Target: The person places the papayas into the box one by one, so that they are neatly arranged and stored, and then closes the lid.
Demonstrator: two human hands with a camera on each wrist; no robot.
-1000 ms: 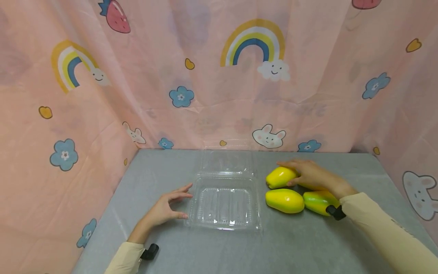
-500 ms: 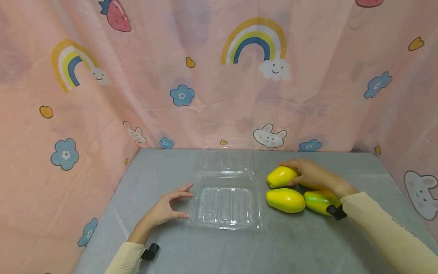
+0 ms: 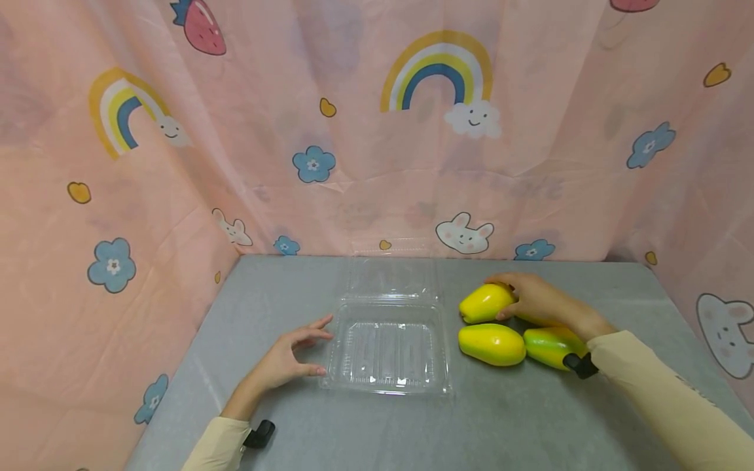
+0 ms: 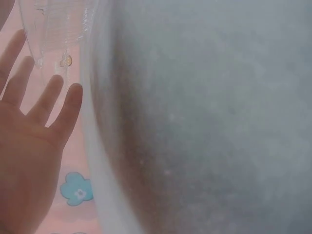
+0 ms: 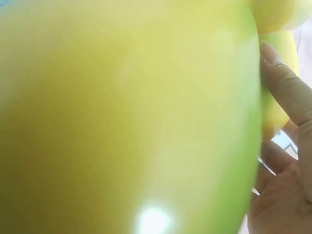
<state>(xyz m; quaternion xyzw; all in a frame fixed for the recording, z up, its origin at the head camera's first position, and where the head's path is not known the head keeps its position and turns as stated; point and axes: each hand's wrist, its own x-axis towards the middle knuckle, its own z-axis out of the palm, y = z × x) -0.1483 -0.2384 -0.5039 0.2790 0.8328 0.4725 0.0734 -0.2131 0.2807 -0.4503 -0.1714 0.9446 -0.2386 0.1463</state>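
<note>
My right hand (image 3: 538, 297) reaches over the fruit on the right and grips the back-left yellow papaya (image 3: 484, 304), thumb on the near side and fingers on the far side. A second yellow papaya (image 3: 491, 345) lies just in front of it. Beside that one is a greener papaya (image 3: 550, 345); another papaya (image 3: 538, 321) is mostly hidden under my right hand. In the right wrist view a papaya (image 5: 146, 107) fills most of the picture. My left hand (image 3: 281, 360) rests, fingers spread, at the left side of a clear plastic container (image 3: 443, 353), holding nothing.
The container's clear lid (image 3: 390, 278) is folded back toward the curtain. A pink patterned curtain (image 3: 365, 163) rises behind the grey table (image 3: 389, 435) and along both sides. Each wrist wears a small black camera (image 3: 580, 365).
The gripped papaya has turned slightly, and the fingers of my right hand have shifted a little to the right around it. My left hand and the container stay put.
</note>
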